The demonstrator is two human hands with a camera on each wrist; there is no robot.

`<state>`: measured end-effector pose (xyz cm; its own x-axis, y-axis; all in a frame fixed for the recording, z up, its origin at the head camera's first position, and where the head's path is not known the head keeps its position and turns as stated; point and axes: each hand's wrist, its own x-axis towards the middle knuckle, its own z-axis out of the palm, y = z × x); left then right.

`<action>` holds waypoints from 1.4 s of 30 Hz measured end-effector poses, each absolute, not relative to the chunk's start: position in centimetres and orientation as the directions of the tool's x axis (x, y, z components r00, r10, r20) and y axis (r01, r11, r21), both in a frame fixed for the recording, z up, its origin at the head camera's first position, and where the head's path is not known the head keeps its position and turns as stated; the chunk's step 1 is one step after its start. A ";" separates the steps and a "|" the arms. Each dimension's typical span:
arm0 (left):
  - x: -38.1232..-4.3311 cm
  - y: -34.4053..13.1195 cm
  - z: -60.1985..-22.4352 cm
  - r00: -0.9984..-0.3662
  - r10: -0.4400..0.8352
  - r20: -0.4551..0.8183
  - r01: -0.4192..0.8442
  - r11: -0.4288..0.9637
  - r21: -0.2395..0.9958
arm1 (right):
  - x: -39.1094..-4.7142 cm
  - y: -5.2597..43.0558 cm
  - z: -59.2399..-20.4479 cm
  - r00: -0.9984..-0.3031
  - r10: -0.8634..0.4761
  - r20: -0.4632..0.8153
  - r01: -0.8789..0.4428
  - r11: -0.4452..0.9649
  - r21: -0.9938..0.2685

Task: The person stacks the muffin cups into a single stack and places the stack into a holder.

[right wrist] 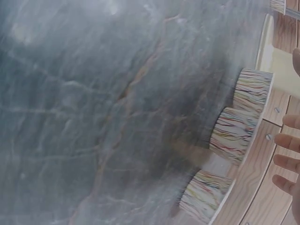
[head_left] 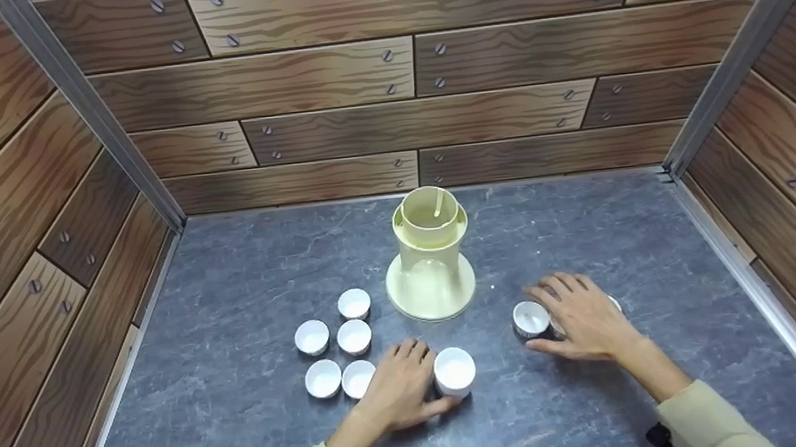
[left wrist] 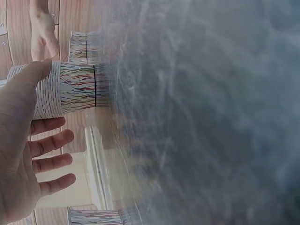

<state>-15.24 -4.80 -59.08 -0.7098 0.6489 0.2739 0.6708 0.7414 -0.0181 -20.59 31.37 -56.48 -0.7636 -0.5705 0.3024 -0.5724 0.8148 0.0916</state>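
Observation:
A stack of nested white paper cups with coloured wavy lines stands beside my left hand. In the left wrist view the thumb lies along the cup stack, while the spread fingers extend below it. My right hand hovers with fingers spread over a short row of cups on the right. One cup shows by its thumb and index finger; the others are partly hidden under the hand. The right wrist view shows three cups, including a middle one, with the fingertips apart from them.
A pale yellow plastic stand with a round base and an open cylinder on top is at the back centre. Several white cups are grouped left of my left hand. Wood-patterned walls enclose the dark marbled tabletop.

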 end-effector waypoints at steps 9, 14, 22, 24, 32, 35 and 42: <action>-15.2 -4.7 -59.0 -0.704 0.653 0.279 0.674 0.738 -0.031 | -21.0 31.7 -57.4 -0.794 -0.543 0.274 -0.544 0.835 0.080; -15.3 -4.8 -59.0 -0.700 0.657 0.281 0.675 0.737 -0.041 | -21.3 31.6 -57.7 -0.806 -0.538 0.248 -0.535 0.841 0.088; -15.3 -4.8 -59.0 -0.701 0.658 0.276 0.676 0.736 -0.036 | -21.5 31.5 -58.2 -0.815 -0.530 0.233 -0.526 0.846 0.087; -15.3 -4.8 -59.0 -0.704 0.657 0.269 0.674 0.738 -0.034 | -21.5 31.5 -58.2 -0.819 -0.527 0.227 -0.523 0.848 0.084; -15.4 -4.7 -59.1 -0.707 0.655 0.267 0.672 0.740 -0.034 | -21.6 31.6 -58.4 -0.819 -0.526 0.227 -0.524 0.848 0.074; -15.4 -4.7 -59.1 -0.708 0.654 0.267 0.673 0.739 -0.026 | -21.6 31.6 -58.6 -0.818 -0.528 0.228 -0.525 0.847 0.078; -15.3 -4.7 -59.1 -0.709 0.655 0.262 0.672 0.740 -0.032 | -21.5 31.6 -58.8 -0.826 -0.521 0.217 -0.521 0.851 0.060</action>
